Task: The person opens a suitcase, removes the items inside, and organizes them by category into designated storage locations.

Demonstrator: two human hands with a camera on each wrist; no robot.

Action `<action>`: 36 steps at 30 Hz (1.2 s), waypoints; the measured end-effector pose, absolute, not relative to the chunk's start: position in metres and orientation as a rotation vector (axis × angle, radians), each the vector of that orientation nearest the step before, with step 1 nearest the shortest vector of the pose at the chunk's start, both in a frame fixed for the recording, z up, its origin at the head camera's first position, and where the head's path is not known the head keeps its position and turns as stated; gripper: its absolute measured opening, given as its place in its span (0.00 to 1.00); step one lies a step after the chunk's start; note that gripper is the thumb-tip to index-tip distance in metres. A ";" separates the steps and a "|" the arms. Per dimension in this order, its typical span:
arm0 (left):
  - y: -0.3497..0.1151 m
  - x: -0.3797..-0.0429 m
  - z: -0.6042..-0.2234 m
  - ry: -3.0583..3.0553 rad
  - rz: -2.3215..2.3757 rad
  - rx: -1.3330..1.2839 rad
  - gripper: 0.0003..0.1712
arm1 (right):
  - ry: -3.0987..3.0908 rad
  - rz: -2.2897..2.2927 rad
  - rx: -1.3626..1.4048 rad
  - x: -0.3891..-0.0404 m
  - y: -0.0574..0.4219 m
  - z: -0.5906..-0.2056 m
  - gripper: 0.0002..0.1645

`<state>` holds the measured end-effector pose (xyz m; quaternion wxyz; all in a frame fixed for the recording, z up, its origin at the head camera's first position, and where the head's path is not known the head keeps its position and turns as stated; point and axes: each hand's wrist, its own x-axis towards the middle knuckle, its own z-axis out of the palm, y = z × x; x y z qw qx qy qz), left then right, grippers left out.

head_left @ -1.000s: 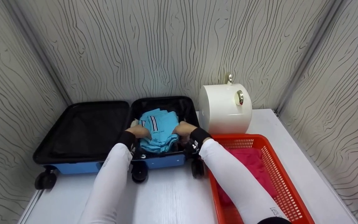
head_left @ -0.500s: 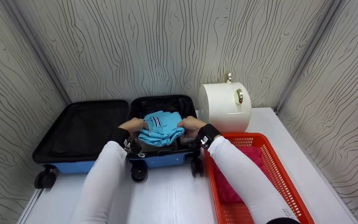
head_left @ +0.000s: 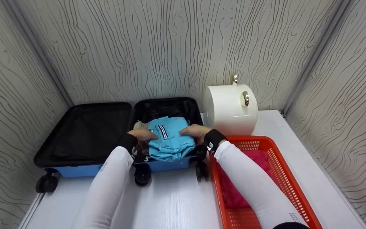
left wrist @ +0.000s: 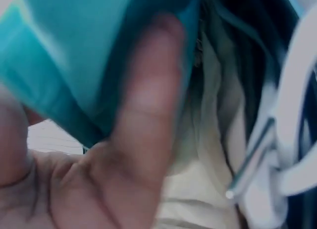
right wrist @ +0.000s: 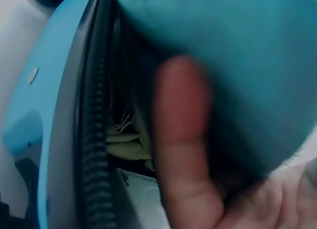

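A folded turquoise garment with striped trim [head_left: 173, 141] lies level over the right half of an open blue suitcase [head_left: 169, 165], overlapping its front rim in the head view. My left hand [head_left: 142, 134] grips the garment's left side and my right hand [head_left: 197, 131] its right side. Each wrist view shows a thumb along the turquoise cloth, with the other fingers largely hidden. Beneath it, beige cloth [left wrist: 190, 199] shows in the left wrist view, beside the pale strap of a buckle [left wrist: 292, 90]. The right wrist view shows the suitcase's zipper edge [right wrist: 96, 140].
The suitcase's left half [head_left: 89, 133] lies open with a black lining. A white cylinder with shiny handles [head_left: 230, 111] stands behind a red plastic basket [head_left: 289, 178] on the right. Crimson cloth [head_left: 260, 162] lies in the basket. Wood-patterned walls [head_left: 157, 47] enclose the white tabletop.
The garment was raised off the suitcase contents, then came forward and slightly right, and now lies flatter over the front rim. Both hands kept hold of it.
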<state>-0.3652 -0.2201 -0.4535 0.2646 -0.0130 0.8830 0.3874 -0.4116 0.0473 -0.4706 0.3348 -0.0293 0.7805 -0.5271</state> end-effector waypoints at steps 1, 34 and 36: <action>-0.220 -0.366 -0.455 2.408 1.020 -0.020 0.36 | 2.103 -1.330 -0.102 -0.412 0.046 -0.470 0.38; -0.160 -0.325 -0.399 1.952 1.781 0.192 0.31 | 2.038 -1.695 -0.460 -0.324 0.155 -0.403 0.55; -0.146 -0.319 -0.396 1.948 1.771 0.245 0.36 | 2.051 -1.682 -0.482 -0.314 0.172 -0.399 0.55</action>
